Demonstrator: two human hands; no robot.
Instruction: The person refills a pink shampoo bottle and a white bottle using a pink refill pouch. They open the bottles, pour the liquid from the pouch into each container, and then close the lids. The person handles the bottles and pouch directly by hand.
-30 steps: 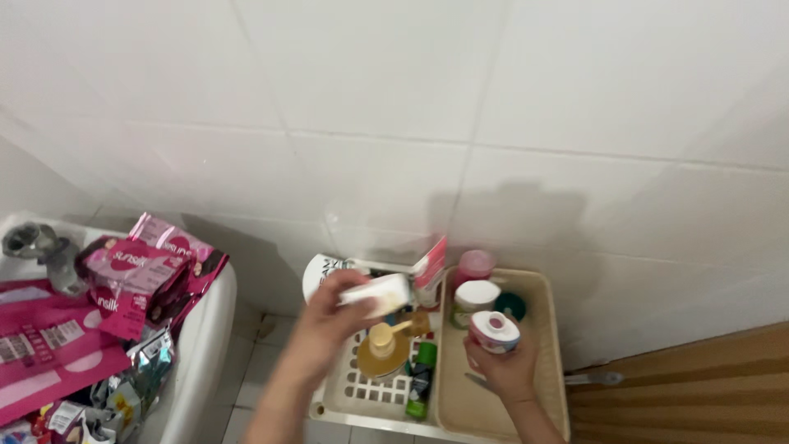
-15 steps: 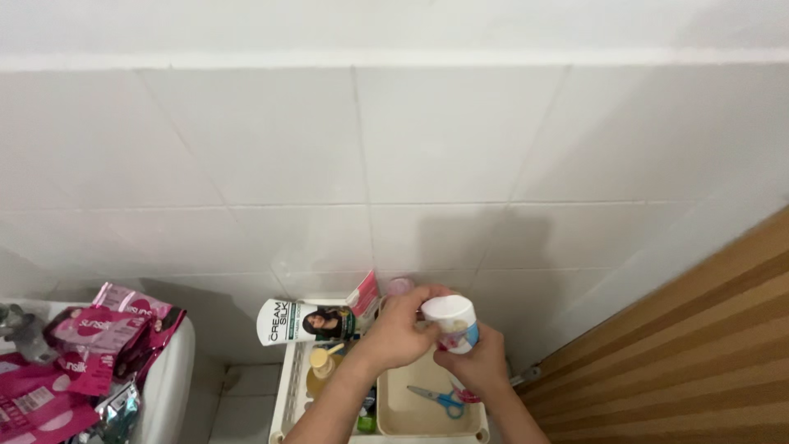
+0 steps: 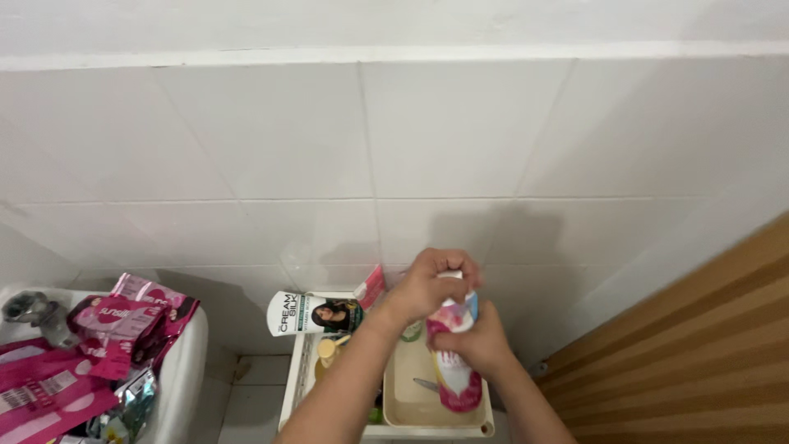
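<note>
Home bathroom — tiled wall [image 3: 271, 140] (toiletries rack [image 3: 329, 403]).

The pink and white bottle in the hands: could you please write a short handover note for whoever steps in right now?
Left hand: closed over the top of the pink and white bottle, covering the cap.
Right hand: wrapped around the bottle's middle, holding it upright.
Bottle: held above the cream tray, not resting in it.
Nearby: a white tube lies at the tray's back left; pink sachets are piled on the white sink at left.
Done: bottle is out of the tray.
Left: whether the cap is on or off is hidden.
</note>
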